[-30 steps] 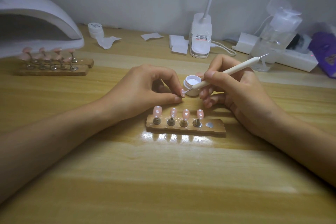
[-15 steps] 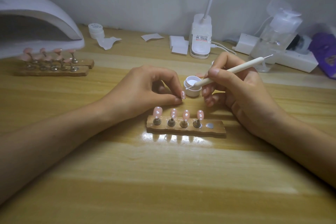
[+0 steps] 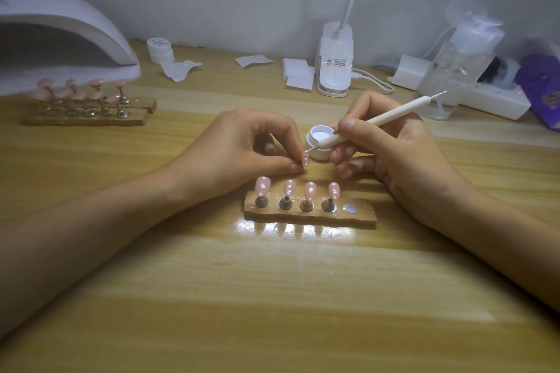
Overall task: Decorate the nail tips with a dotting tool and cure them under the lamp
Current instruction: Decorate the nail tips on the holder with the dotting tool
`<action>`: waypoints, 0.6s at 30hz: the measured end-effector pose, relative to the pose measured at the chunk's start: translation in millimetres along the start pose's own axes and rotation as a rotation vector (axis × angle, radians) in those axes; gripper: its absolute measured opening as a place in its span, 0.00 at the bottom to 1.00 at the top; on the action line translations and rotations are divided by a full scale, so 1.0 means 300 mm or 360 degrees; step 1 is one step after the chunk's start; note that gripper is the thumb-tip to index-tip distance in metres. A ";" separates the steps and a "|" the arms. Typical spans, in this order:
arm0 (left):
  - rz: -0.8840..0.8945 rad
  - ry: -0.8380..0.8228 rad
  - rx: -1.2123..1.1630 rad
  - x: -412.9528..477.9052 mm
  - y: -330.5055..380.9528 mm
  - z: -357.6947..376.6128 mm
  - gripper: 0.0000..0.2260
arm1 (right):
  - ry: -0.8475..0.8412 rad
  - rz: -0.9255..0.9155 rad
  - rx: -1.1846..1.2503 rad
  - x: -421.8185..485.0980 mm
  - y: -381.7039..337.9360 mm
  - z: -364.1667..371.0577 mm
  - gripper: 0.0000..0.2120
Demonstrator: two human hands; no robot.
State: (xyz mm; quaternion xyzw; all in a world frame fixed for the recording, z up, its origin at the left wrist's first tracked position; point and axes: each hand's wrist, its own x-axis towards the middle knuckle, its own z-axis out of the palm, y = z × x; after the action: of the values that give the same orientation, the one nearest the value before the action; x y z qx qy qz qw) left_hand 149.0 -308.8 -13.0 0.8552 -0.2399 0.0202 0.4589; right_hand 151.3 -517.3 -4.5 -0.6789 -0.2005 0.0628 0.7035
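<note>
My left hand (image 3: pixel 242 148) pinches a small pink nail tip (image 3: pixel 305 159) between thumb and forefinger, just above a wooden holder (image 3: pixel 360 215). Several pink nail tips with white dots stand on pegs in that holder; its rightmost slot shows only a bare metal disc. My right hand (image 3: pixel 391 148) grips a white dotting tool (image 3: pixel 372 124) like a pen, its metal tip touching the top of the held nail tip. A small open white pot (image 3: pixel 316 142) of white gel sits right behind the tool tip. The white curing lamp (image 3: pixel 60 30) stands at the far left.
Two more wooden holders (image 3: pixel 88 118) with pink nail tips sit before the lamp. Along the back wall are a closed white jar (image 3: pixel 160 50), paper wipes (image 3: pixel 298 76), a desk lamp base (image 3: pixel 333 63), a clear pump bottle (image 3: pixel 460 60), a white power strip (image 3: pixel 485 97) and a purple packet (image 3: pixel 542 85).
The dotting tool's tip moved from the pot leftward and down to the nail tip my left hand holds. My left hand stayed in place.
</note>
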 end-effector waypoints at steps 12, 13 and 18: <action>-0.0004 -0.0004 0.0013 0.001 -0.002 -0.002 0.07 | 0.0000 0.0011 -0.0018 -0.001 -0.001 0.003 0.09; -0.0004 -0.0008 0.0010 0.000 -0.001 -0.002 0.07 | 0.0001 0.0007 -0.0012 -0.001 -0.001 0.002 0.10; 0.0015 -0.0015 0.0007 0.000 0.003 0.000 0.08 | 0.0012 -0.0014 0.0044 0.001 -0.002 0.001 0.08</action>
State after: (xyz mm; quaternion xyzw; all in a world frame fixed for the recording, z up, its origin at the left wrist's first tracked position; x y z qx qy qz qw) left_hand 148.6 -309.2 -12.2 0.8552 -0.2460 0.0189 0.4558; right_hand 151.3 -517.1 -3.8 -0.6684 -0.2000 0.0601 0.7139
